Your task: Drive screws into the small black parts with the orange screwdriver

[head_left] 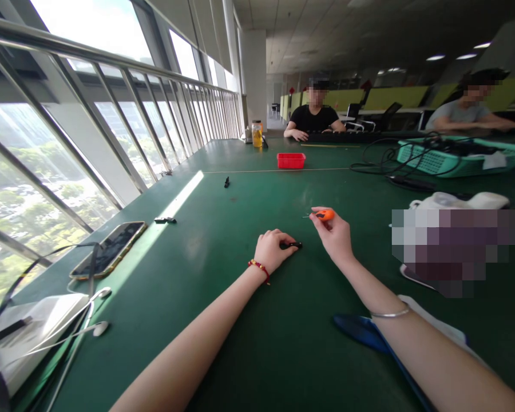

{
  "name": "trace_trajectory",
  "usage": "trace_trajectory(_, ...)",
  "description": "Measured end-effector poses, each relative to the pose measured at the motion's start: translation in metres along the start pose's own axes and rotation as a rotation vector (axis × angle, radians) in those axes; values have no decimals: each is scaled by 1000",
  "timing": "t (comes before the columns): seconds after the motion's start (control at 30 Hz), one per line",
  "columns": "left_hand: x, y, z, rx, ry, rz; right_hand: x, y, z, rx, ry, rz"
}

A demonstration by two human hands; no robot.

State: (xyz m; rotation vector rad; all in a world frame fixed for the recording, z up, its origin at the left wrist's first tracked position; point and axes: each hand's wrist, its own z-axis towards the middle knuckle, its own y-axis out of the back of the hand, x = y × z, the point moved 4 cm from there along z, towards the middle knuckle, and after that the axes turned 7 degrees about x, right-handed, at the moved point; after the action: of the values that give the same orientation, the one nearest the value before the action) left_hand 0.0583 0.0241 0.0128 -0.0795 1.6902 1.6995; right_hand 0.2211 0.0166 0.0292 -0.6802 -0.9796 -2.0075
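Head camera view: the person's right hand (337, 237) pinches an orange-handled screwdriver (325, 215) between thumb and fingers, its thin shaft pointing left above the table, while the left hand (272, 250) has thumb and fingers closed on a small black piece (294, 245) at the tabletop; the fingers cover much of it, so its exact shape cannot be told. A red bracelet (258, 268) circles the left wrist and a silver bangle (390, 313) the right forearm. Around them spreads a dark green table (223, 257), crossed on the left by a bright strip of sunlight. Two more black pieces (165, 220) lie apart beyond the left hand, near a phone (109, 252) and white earphones (100, 329). Farther off sit a red tray (290, 161), a jar (257, 134) of yellow contents and, at right, a teal basket (459, 160) with black cables. Metal railings (131, 91) line the sunny windows; across the room, a person in black (315, 119) and another in grey (459, 114) sit before green partitions (395, 97) under a dim ceiling.
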Motion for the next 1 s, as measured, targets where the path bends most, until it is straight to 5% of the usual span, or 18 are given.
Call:
trace_trajectory(0.2, 7, 6, -2, -8, -21, 17, 28, 14, 16, -142, 35, 24)
trace_trajectory(0.47, 37, 26, 2, -36, -22, -9, 59, 6, 51, -123, 94, 66)
trace_trajectory(0.7, 37, 24, 2, -35, -47, -3, 60, -20, 41, -33, 158, 30)
trace_trajectory(1.0, 37, 25, 1, -13, -50, -7, 57, -16, 42, -69, 102, 35)
